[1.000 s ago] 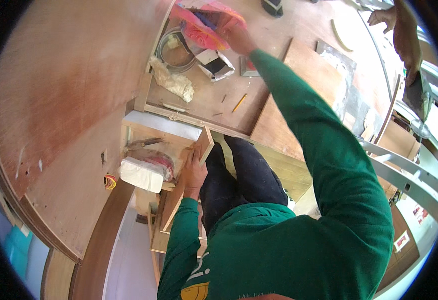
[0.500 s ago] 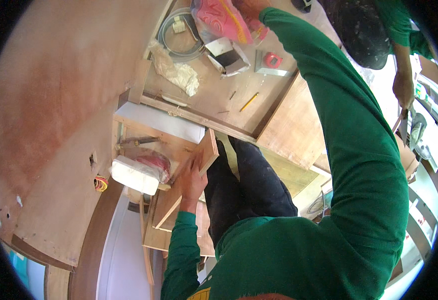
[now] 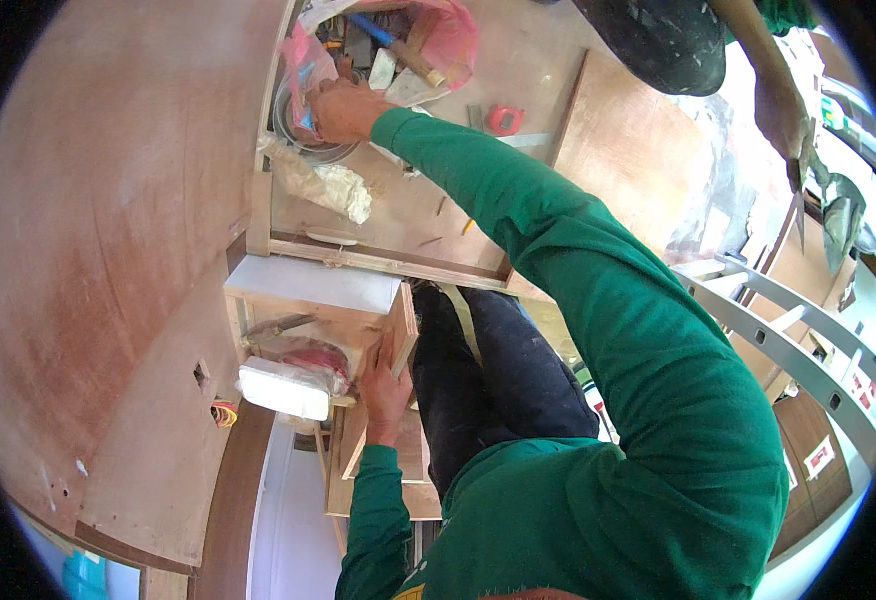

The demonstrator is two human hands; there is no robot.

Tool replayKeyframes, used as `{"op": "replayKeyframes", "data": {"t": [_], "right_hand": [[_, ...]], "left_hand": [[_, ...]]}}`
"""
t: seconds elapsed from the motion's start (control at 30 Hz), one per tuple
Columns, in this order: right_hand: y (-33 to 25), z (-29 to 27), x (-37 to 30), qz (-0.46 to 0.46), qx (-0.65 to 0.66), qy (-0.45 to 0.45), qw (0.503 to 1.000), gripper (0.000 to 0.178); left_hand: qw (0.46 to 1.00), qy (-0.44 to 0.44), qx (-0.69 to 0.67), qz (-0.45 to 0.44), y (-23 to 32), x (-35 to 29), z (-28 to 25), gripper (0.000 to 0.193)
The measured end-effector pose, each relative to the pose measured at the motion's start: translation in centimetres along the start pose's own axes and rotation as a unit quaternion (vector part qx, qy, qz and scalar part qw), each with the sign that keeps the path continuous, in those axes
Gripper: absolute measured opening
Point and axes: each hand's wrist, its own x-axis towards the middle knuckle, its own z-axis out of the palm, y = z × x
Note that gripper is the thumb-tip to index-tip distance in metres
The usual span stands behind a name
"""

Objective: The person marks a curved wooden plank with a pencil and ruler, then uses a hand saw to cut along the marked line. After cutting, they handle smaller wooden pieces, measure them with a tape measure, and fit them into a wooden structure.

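My left hand [image 3: 386, 393] is closed on the upright wooden panel [image 3: 401, 328] of a small cabinet compartment beside my legs. On the plywood tray-like surface ahead, my right hand [image 3: 350, 110] is closed on the near left side of a pink plastic bag [image 3: 448, 40]. The bag lies open, and a blue-and-tan handled tool [image 3: 396, 48] and other small items show inside it. My right fingertips are partly hidden by the plastic. Under that hand runs a coil of grey cable [image 3: 330, 154].
Nearby lie a crumpled pale wrapper [image 3: 333, 190], a red tape measure [image 3: 504, 120] and a pencil [image 3: 469, 226]. A white box [image 3: 284, 389] sits on the compartment's left. At right stand an aluminium ladder [image 3: 788, 318] and a co-worker, whose hand [image 3: 780, 112] holds a blade-like tool.
My right hand has moved left and nearer with the pink bag, which now gapes open and shows its tools. My left hand stays on the panel. The ladder has come into view.
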Motion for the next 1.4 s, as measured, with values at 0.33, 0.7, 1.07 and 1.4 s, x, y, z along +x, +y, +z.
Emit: {"op": "replayKeyframes", "data": {"t": [0.33, 0.7, 1.07, 1.4], "right_hand": [[10.1, -2.3, 1.3, 0.018, -0.040, 0.203, 0.978, 0.032], [12.1, -11.0, 9.3, -0.272, -0.688, -0.167, 0.652, 0.031], [15.1, -5.4, 3.0, 0.016, -0.204, 0.110, 0.973, 0.038], [19.8, -8.5, -0.3, -0.002, -0.284, 0.000, 0.959, 0.034]], "left_hand": [[1.000, -0.010, 0.020, 0.021, 0.0, 0.4, -0.3, 0.060], [1.000, 0.007, 0.016, -0.016, -0.1, -0.4, 1.2, 0.064], [1.000, 0.001, 0.003, -0.010, -0.8, -0.7, 1.3, 0.071], [1.000, 0.000, -0.003, 0.022, -0.9, -0.4, 0.8, 0.065]]}}
